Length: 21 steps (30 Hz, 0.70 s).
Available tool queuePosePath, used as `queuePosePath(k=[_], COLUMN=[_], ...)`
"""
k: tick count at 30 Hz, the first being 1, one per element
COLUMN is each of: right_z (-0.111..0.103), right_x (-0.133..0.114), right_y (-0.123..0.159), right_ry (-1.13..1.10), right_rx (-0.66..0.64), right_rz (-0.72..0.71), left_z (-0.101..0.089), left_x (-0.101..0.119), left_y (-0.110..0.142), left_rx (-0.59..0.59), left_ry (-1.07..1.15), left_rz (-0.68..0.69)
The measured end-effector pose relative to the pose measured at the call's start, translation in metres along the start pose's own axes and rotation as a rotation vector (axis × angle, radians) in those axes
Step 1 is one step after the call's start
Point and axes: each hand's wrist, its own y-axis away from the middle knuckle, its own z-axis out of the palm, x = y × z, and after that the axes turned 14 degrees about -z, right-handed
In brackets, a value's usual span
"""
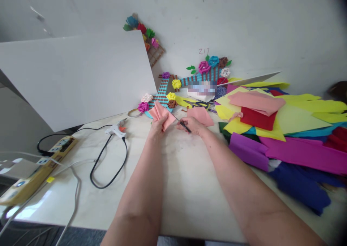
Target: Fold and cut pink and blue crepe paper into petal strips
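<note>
A piece of salmon-pink felt or paper (157, 112), creased and fanned, is pinched in my left hand (160, 124). My right hand (189, 126) is closed around the dark handles of a pair of scissors (185, 127), whose thin blades point left toward the pink piece's right edge. Whether the blades touch it, I cannot tell. Another flat pink sheet (200, 115) lies just behind my right hand. Beyond my left hand rests a blue-and-brown striped guitar shape (162, 90) trimmed with flowers.
On the left are a white glue gun (116, 130) with a looping black cord and a yellow power strip (38, 170). Coloured sheets (292, 126) pile up on the right. Larger scissors (199, 104) lie at the back. A white board (78, 79) leans behind.
</note>
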Motion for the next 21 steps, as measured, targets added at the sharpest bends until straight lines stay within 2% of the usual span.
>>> queuePosePath(k=[4, 10, 16, 21], right_z=[0.001, 0.002, -0.002, 0.000], right_x=[0.000, -0.006, -0.012, -0.010], right_y=[-0.001, 0.002, 0.005, 0.004], right_ry=[-0.008, -0.047, -0.034, 0.003], right_rx=[-0.006, -0.036, -0.079, -0.057], right_rz=[-0.019, 0.027, 0.044, 0.024], left_z=[0.001, 0.001, -0.002, 0.000], left_x=[0.000, 0.000, -0.002, -0.003], left_y=[0.000, -0.001, -0.001, 0.001], left_rx=[-0.016, -0.006, -0.057, -0.043], left_ry=[0.005, 0.001, -0.016, -0.018], left_rz=[-0.004, 0.002, -0.005, 0.001])
